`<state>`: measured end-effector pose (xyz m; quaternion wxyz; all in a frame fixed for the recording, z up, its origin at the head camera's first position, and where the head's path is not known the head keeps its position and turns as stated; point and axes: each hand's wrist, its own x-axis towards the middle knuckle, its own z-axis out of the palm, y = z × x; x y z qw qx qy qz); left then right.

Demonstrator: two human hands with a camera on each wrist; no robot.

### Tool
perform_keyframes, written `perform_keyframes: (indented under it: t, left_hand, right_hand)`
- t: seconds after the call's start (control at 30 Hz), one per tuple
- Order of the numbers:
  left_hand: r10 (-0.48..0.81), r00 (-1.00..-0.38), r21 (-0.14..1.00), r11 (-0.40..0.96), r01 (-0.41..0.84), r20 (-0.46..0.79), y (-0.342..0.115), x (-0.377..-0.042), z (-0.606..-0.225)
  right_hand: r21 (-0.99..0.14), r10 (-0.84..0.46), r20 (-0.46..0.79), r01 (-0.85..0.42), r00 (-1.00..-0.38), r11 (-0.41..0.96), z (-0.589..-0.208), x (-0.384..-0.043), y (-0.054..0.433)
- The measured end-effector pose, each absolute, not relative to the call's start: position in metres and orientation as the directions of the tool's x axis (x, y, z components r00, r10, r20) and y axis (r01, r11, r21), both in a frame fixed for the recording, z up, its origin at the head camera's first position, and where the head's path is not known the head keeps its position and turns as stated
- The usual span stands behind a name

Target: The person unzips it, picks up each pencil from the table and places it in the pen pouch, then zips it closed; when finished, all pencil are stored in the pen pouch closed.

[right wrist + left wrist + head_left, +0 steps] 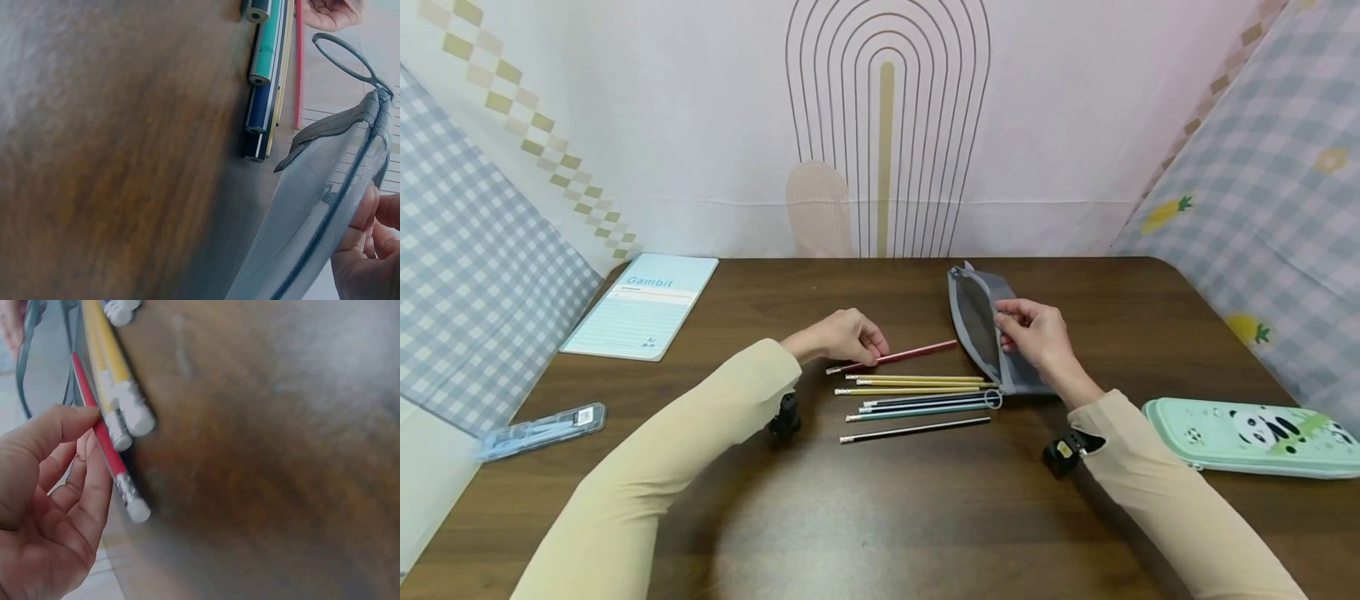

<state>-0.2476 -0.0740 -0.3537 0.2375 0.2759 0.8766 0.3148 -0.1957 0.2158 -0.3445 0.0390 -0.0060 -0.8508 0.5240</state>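
My left hand (852, 335) pinches a red pencil (917, 352) near its eraser end, thumb against fingers. The pencil's far end points at the mouth of a grey mesh zip pouch (1026, 373). With my right hand (1036, 333) I grip the pouch's upper edge, and its mouth gapes toward the pencils. Nearer to me lie several yellow pencils (917, 391), some dark blue ones and a teal pencil (917, 412), eraser ends to the left. A black pencil (917, 430) lies apart in front. The pouch's ring (342, 56) shows large in the right wrist view.
A pale blue notebook (640, 308) lies at the back left, with a clear blue case (542, 431) in front of it. On the right, beside my right forearm, sits a mint green panda pencil case (1255, 437). A patterned cloth (700, 167) hangs behind the table.
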Motion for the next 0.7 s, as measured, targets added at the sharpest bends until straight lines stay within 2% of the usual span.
perform_keyframes:
  t: [0.13, 0.33, 0.53, 0.7]
  left_hand:
    - [0.620, -0.732, 0.767, 0.604, 0.215, -0.283, -0.077, -0.251, -0.351]
    - [0.577, -0.708, 0.878, 0.461, -0.128, -0.407, -0.059, -0.247, -0.351]
    - [0.573, -0.673, 0.883, 0.278, -0.378, -0.468, -0.025, -0.243, -0.354]
    - [0.550, -0.682, 0.848, 0.098, -0.521, -0.483, 0.004, -0.238, -0.353]
  right_hand:
    - [-0.893, 0.056, 0.056, -0.025, -0.997, 0.450, -0.345, -0.196, 0.214]
    - [-0.898, 0.060, 0.058, -0.026, -0.997, 0.440, -0.346, -0.196, 0.212]
    - [-0.911, 0.054, 0.070, -0.041, -0.996, 0.409, -0.346, -0.197, 0.210]
    - [-0.910, 0.048, 0.067, -0.042, -0.997, 0.412, -0.346, -0.197, 0.207]
